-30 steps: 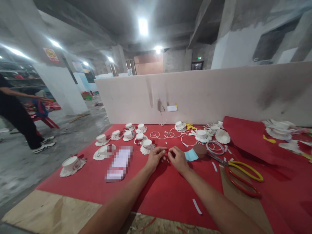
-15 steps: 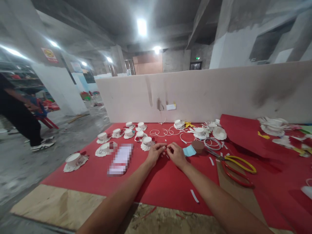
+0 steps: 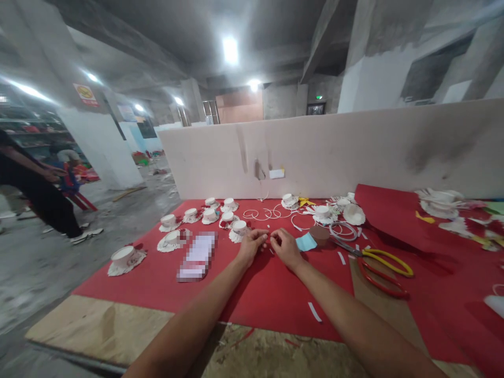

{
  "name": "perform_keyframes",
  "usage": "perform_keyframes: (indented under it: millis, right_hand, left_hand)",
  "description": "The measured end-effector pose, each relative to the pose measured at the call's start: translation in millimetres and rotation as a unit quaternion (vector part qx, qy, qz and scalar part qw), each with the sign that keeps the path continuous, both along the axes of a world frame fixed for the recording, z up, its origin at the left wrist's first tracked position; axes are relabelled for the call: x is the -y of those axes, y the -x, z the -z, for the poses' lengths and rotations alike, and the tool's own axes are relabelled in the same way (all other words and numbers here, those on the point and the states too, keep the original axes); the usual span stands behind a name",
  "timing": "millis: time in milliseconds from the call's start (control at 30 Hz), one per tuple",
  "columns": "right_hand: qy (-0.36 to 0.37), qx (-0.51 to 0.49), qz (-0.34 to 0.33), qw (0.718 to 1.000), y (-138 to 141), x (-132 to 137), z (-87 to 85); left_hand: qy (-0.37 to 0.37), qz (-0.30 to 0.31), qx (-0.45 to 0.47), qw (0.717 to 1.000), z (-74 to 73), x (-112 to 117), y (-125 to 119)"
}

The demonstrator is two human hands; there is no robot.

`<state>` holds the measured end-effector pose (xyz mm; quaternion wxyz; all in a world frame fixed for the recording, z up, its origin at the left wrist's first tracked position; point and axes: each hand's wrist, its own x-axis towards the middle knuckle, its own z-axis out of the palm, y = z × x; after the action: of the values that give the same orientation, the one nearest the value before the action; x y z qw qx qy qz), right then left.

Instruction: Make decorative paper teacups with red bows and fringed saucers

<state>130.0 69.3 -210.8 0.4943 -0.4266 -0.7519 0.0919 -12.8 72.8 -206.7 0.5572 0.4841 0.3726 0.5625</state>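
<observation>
Both our left hand (image 3: 250, 248) and our right hand (image 3: 286, 249) are held over the red sheet (image 3: 271, 304) on the table (image 3: 98, 325), fingers curled inward and tips close together. Whether either is pinching something we cannot tell; anything between them is too small to make out. Just beyond our left hand sits a white hat-shaped piece (image 3: 239, 227) with a frilled brim; just beside our right hand lies a blue scrap (image 3: 306, 242), next to a brown disc (image 3: 320, 236). A loosened fingertip, we judge, could let a tiny part drop and get lost among litter like the white strip (image 3: 314, 312). Our left hand is near enough that a careless outward nudge might tip or crush the hat-shaped piece. Reaching right unlooking, we could catch the scissors (image 3: 356, 253), whose blades point towards the disc.
</observation>
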Motion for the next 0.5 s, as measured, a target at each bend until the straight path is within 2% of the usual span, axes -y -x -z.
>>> perform_keyframes:
  millis: [500]
  right_hand:
    - [-0.009, 0.001, -0.001, 1.000, -1.3, -4.1, 3.9]
  left_hand:
    - [-0.002, 0.007, 0.012, 1.000, -0.1, 0.5, 0.9]
